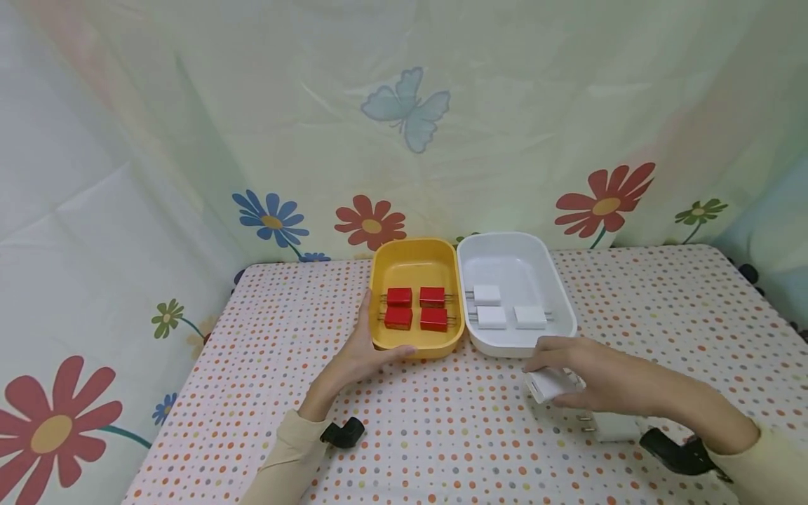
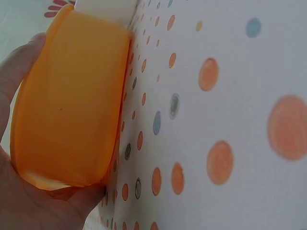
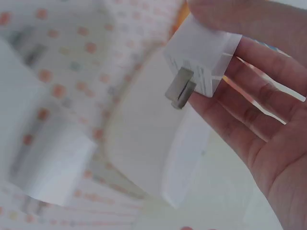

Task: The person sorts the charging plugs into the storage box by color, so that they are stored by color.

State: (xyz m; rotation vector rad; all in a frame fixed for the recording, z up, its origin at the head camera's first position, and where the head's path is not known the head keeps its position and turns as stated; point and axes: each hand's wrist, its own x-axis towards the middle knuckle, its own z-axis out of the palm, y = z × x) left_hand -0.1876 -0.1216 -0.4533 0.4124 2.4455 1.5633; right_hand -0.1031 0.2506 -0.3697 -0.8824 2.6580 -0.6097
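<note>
My left hand (image 1: 360, 354) grips the near left corner of a yellow tray (image 1: 413, 249), thumb along the front wall and fingers against the left side. In the left wrist view the tray's orange-looking wall (image 2: 72, 96) fills the hand's span. Several red plug adapters (image 1: 398, 319) lie inside it. My right hand (image 1: 596, 372) pinches a white plug adapter (image 1: 550, 384) just in front of the white tray (image 1: 514, 245). Its metal prongs (image 3: 181, 88) show in the right wrist view. Three white adapters (image 1: 530, 317) lie in the white tray.
Another white plug adapter (image 1: 614, 426) lies on the dotted tablecloth (image 1: 473, 435), partly under the right forearm. The two trays stand side by side near the table's back edge. Behind it hangs a flowered curtain (image 1: 492, 140).
</note>
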